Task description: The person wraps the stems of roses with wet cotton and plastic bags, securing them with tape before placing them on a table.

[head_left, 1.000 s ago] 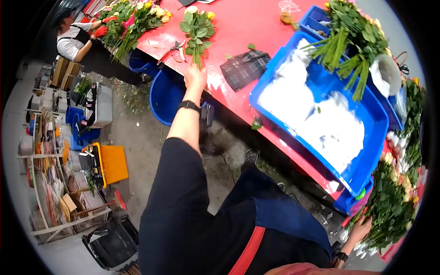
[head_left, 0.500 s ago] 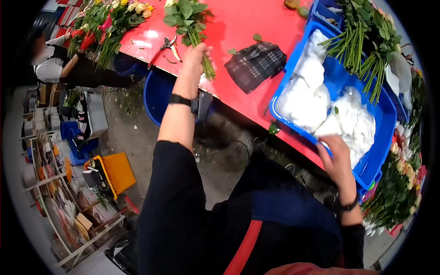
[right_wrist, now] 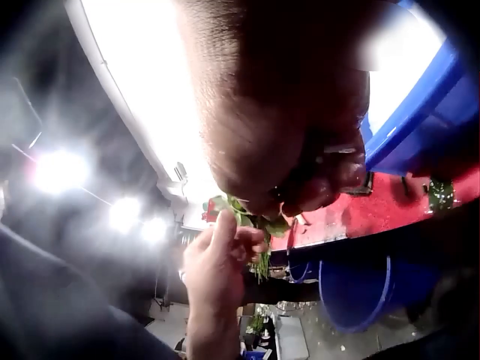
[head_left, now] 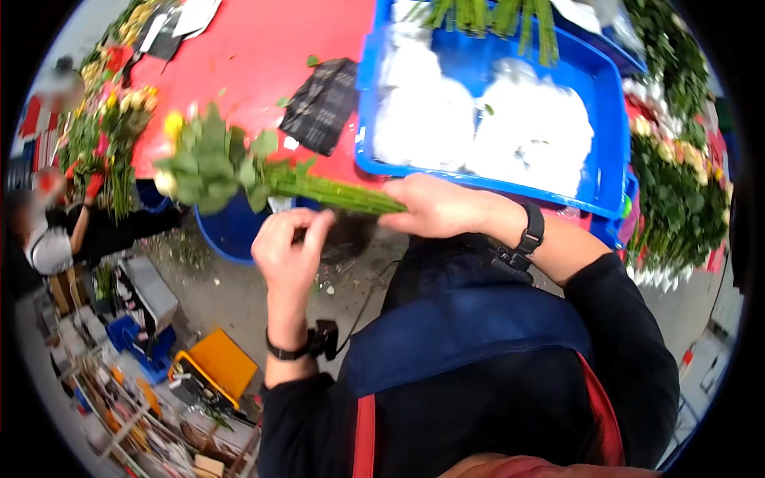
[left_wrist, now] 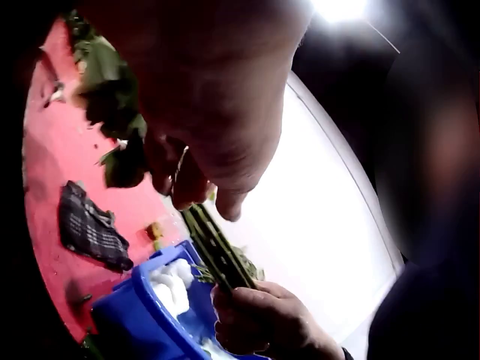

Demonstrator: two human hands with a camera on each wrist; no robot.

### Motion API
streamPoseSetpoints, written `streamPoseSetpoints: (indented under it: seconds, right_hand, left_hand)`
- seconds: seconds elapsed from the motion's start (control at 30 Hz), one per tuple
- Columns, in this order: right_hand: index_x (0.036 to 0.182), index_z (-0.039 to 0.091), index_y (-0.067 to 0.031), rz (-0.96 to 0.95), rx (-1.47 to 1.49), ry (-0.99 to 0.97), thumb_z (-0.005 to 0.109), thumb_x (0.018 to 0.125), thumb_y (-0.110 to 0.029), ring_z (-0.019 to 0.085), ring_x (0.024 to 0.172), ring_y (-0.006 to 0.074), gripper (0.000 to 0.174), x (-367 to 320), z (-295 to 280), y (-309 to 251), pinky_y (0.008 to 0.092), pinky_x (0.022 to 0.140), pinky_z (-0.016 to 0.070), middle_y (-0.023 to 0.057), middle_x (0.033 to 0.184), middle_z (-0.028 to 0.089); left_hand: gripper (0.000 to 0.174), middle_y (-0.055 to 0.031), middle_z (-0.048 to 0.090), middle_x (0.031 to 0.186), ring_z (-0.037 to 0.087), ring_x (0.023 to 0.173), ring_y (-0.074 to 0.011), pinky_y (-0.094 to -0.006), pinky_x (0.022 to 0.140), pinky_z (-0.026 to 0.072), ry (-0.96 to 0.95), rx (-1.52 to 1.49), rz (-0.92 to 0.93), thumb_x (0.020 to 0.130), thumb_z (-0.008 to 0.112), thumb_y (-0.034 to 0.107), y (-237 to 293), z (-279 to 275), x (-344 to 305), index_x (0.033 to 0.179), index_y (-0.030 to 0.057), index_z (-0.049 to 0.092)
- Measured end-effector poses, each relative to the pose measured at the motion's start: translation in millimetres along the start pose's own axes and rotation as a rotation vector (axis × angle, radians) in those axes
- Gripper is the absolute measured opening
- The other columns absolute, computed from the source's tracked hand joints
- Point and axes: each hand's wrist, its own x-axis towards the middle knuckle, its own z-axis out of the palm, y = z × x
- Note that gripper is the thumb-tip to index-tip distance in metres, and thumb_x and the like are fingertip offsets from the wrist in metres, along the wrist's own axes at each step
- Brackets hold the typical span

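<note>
My right hand (head_left: 434,205) grips the bare green stems (head_left: 335,193) of a small rose bunch near their cut ends. The bunch lies sideways in the air, its leaves (head_left: 211,163) and a yellow rose (head_left: 173,123) pointing left. My left hand (head_left: 288,248) is just below the stems, with fingers curled and thumb bent toward them. The left wrist view shows the left fingers (left_wrist: 191,187) close over the stems (left_wrist: 217,244), with the right hand (left_wrist: 266,319) farther down. Whether the left fingers pinch something thin I cannot tell.
A blue crate (head_left: 368,95) with white bundles (head_left: 434,119) stands on the red table (head_left: 263,48). A dark plaid cloth (head_left: 320,107) lies beside it. Below the edge is a blue bucket (head_left: 227,235). More roses (head_left: 677,183) lie at right; another person (head_left: 60,231) works at left.
My right hand has come from the flowers at right, past the crate, to the stems. The bunch has been brought closer and turned sideways; my left hand has moved back toward my body.
</note>
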Motion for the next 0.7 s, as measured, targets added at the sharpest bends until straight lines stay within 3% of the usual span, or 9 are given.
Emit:
streamPoseSetpoints:
  seconds: [0.07, 0.17, 0.2, 0.27, 0.37, 0.43, 0.47, 0.5, 0.7]
  right_hand:
    - [0.095, 0.057, 0.0034, 0.051, -0.002, -0.157, 0.062, 0.087, -0.025, 0.061, 0.076, 0.0369, 0.030, -20.3, -3.5, 4.8, 0.0429, 0.069, 0.0469, 0.0220, 0.078, 0.061]
    - [0.086, 0.057, 0.0027, 0.152, 0.101, -0.337, 0.060, 0.089, -0.027, 0.061, 0.066, 0.0281, 0.030, -47.3, -9.2, 0.3, 0.0395, 0.061, 0.0463, 0.0179, 0.072, 0.061]
    - [0.084, 0.057, 0.0025, 0.179, 0.159, -0.417, 0.060, 0.089, -0.028, 0.061, 0.064, 0.0263, 0.031, -53.9, -9.7, 2.5, 0.0387, 0.060, 0.0462, 0.0169, 0.070, 0.061]
    - [0.090, 0.063, 0.0016, 0.211, 0.174, -0.346, 0.062, 0.088, -0.030, 0.062, 0.065, 0.0215, 0.031, -66.2, -18.5, 12.0, 0.0332, 0.061, 0.0479, 0.0141, 0.072, 0.063]
    - [0.104, 0.066, 0.0003, 0.128, 0.178, -0.101, 0.063, 0.089, -0.027, 0.064, 0.078, 0.0157, 0.031, -87.8, -39.8, 44.9, 0.0291, 0.070, 0.0500, 0.0114, 0.081, 0.068]
    - [0.101, 0.069, -0.0019, 0.177, 0.308, 0.161, 0.065, 0.089, -0.022, 0.063, 0.082, 0.0124, 0.024, -94.1, -61.4, 61.1, 0.0299, 0.075, 0.0497, 0.0103, 0.083, 0.069]
    - [0.094, 0.070, -0.0027, 0.101, 0.197, 0.314, 0.066, 0.085, -0.023, 0.065, 0.071, 0.0203, 0.023, -90.6, -67.4, 73.4, 0.0336, 0.068, 0.0503, 0.0133, 0.076, 0.069]
    - [0.093, 0.070, -0.0028, 0.069, -0.021, 0.305, 0.065, 0.083, -0.020, 0.066, 0.075, 0.0238, 0.021, -82.9, -75.6, 78.8, 0.0357, 0.069, 0.0508, 0.0142, 0.080, 0.069]
    - [0.087, 0.067, -0.0037, -0.272, -0.729, 0.091, 0.061, 0.076, -0.015, 0.064, 0.089, 0.0312, 0.017, -1.5, -61.5, 127.5, 0.0422, 0.073, 0.0514, 0.0170, 0.088, 0.065]
  left_hand:
    - [0.055, -0.0101, 0.064, 0.099, 0.060, 0.095, -0.0286, -0.0394, 0.081, 0.0460, -0.084, 0.334, 0.476, 0.057, 0.084, 0.018, 51.5, -2.5, 12.3, 0.107, 0.0056, 0.065]
    - [0.080, -0.0110, 0.062, 0.109, 0.055, 0.108, -0.0322, -0.0432, 0.088, 0.0430, -0.460, 0.296, 0.489, 0.052, 0.085, 0.021, 87.0, 34.1, 19.5, 0.123, 0.0049, 0.051]
    - [0.069, -0.0147, 0.065, 0.098, 0.060, 0.102, -0.0350, -0.0415, 0.086, 0.0463, -0.818, 0.338, 0.262, 0.061, 0.083, 0.023, 83.0, 50.3, 19.9, 0.121, 0.0041, 0.055]
    - [0.050, -0.0188, 0.066, 0.086, 0.064, 0.088, -0.0384, -0.0412, 0.078, 0.0494, -1.085, 0.268, 0.062, 0.075, 0.075, 0.027, 76.8, 83.4, 13.4, 0.115, 0.0019, 0.059]
    - [0.035, -0.0126, 0.064, 0.073, 0.064, 0.070, -0.0221, -0.0366, 0.066, 0.0498, -0.891, -0.066, -0.301, 0.082, 0.072, 0.027, 83.5, 102.6, 5.4, 0.099, -0.0020, 0.063]
    - [0.033, -0.0150, 0.067, 0.077, 0.065, 0.072, -0.0236, -0.0373, 0.067, 0.0497, -0.729, -0.199, -0.355, 0.083, 0.070, 0.029, 75.9, 108.4, 3.6, 0.094, -0.0015, 0.064]
    - [0.031, -0.0110, 0.066, 0.072, 0.063, 0.066, -0.0180, -0.0354, 0.063, 0.0494, -0.675, -0.235, -0.414, 0.083, 0.071, 0.029, 74.9, 108.7, 5.2, 0.089, -0.0012, 0.064]
    - [0.030, -0.0017, 0.057, 0.060, 0.053, 0.052, -0.0105, -0.0300, 0.049, 0.0441, -0.704, -0.233, -0.602, 0.084, 0.072, 0.028, 75.9, 106.4, 8.9, 0.076, 0.0013, 0.061]
    - [0.029, 0.0021, 0.045, 0.050, 0.040, 0.040, -0.0077, -0.0253, 0.040, 0.0324, -0.477, -0.527, -0.821, 0.091, 0.064, 0.021, 83.6, 117.8, 4.8, 0.069, 0.0062, 0.054]
